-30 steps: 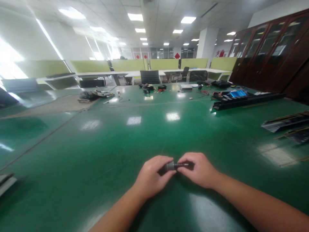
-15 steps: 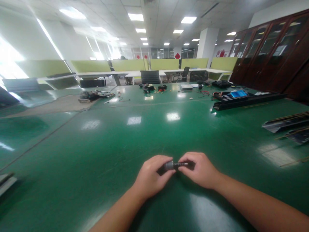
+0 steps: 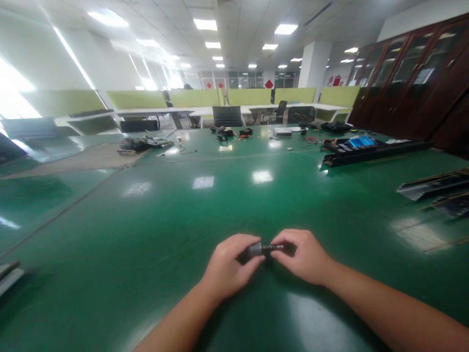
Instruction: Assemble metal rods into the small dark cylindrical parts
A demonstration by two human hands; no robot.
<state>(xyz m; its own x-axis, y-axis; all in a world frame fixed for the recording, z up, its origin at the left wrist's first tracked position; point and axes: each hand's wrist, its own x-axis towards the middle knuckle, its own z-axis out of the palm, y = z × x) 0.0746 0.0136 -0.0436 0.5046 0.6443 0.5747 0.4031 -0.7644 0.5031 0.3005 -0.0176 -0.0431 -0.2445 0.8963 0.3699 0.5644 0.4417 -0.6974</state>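
Observation:
Low in the head view, a small grey cylinder (image 3: 255, 250) lies sideways between the thumb and fingers of my left hand (image 3: 227, 268). A thin dark rod (image 3: 266, 248) with a lighter tip sticks out of its right end; its exact kind is too small to make out. My right hand (image 3: 305, 258) pinches the rod between thumb and forefinger. Both hands are close together just above the green tabletop (image 3: 220, 210). The cylinder's left end is hidden inside my left hand.
Black metal channels (image 3: 366, 154) and a blue item (image 3: 361, 142) lie at the right. Far back are small electronic parts (image 3: 223, 132) and a heap of boards (image 3: 142, 143). A light-edged object (image 3: 10, 277) sits at the left edge.
Both hands keep their grip on the cylinder and rod. My left hand has shifted very slightly left with the cylinder; otherwise the scene is nearly the same.

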